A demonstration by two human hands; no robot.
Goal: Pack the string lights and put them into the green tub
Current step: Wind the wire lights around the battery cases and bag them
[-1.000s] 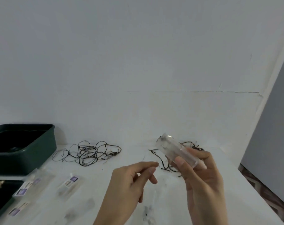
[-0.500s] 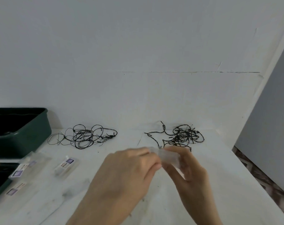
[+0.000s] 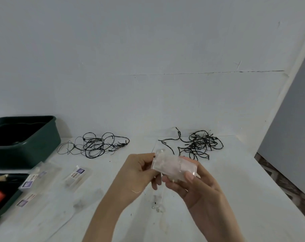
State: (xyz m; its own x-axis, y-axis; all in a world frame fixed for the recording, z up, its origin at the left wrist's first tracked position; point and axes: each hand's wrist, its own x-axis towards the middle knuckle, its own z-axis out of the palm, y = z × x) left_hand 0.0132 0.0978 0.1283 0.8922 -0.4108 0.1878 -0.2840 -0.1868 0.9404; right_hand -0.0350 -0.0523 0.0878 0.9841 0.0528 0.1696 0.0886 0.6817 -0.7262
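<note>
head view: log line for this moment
clear box: in both hands | left hand: pinches left end | right hand: grips right end | green tub: far left

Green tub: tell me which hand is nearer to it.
Left. The left hand is right of the green tub; the right hand is farther right, beyond it. Both hold the clear case.

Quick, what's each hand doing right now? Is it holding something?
Left hand: grips the left end of the small clear plastic box.
Right hand: holds the right end of the same box.
</note>
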